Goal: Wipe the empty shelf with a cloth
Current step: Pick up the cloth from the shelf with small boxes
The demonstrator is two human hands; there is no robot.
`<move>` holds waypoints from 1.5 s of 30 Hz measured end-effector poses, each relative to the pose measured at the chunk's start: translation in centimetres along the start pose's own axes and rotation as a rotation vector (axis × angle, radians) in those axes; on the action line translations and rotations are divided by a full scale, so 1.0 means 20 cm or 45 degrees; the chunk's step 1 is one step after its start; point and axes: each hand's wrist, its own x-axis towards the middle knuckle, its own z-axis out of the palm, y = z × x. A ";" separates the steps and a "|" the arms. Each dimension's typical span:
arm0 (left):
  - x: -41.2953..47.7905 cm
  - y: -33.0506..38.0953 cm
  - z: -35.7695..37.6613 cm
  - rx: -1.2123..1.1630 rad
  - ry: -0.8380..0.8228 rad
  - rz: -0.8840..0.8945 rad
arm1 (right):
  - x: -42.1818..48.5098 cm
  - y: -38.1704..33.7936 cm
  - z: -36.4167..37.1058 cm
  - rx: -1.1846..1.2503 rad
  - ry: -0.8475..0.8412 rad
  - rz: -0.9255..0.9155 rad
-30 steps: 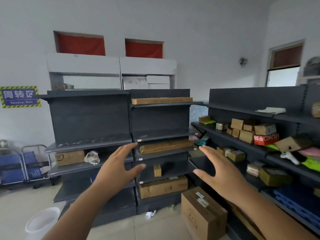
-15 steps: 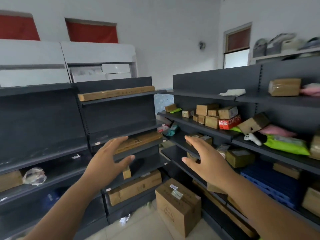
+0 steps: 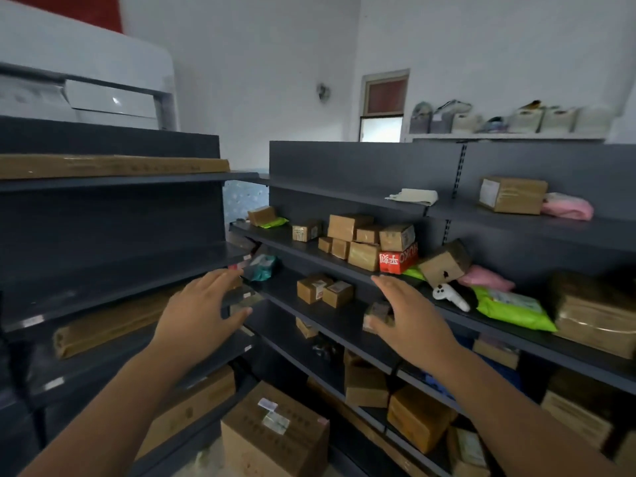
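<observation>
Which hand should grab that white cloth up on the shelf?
Probably the right hand: the cloth lies on the top shelf up to its right. The left hand is farther away. Both are empty.

Both arms reach forward, left hand (image 3: 198, 313) and right hand (image 3: 411, 323) spread flat, palms down, empty.
</observation>
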 end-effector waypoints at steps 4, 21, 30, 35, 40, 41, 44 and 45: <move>0.29 -0.12 0.19 -0.077 -0.029 0.038 | 0.21 0.07 0.08 -0.101 0.017 0.084; 1.55 -0.07 0.96 -0.145 -0.105 0.180 | 1.60 1.25 0.20 -0.493 0.082 0.300; 2.02 -0.04 1.26 -0.029 -0.141 0.229 | 2.16 1.62 0.35 -0.689 -0.262 0.384; 2.12 -0.01 1.38 -0.098 -0.168 0.280 | 2.08 1.53 0.38 -0.876 0.022 0.189; 2.14 -0.08 1.42 -0.101 -0.159 0.279 | 2.05 1.24 0.40 -0.465 0.360 -0.059; 2.14 -0.11 1.41 -0.088 -0.158 0.266 | 2.07 1.16 0.44 -0.376 0.400 -0.090; 2.07 -0.26 1.39 -0.021 -0.159 0.176 | 2.18 0.90 0.62 -0.004 0.389 -0.105; 2.04 -0.33 1.38 0.006 -0.171 0.134 | 2.22 0.82 0.70 0.148 0.350 -0.085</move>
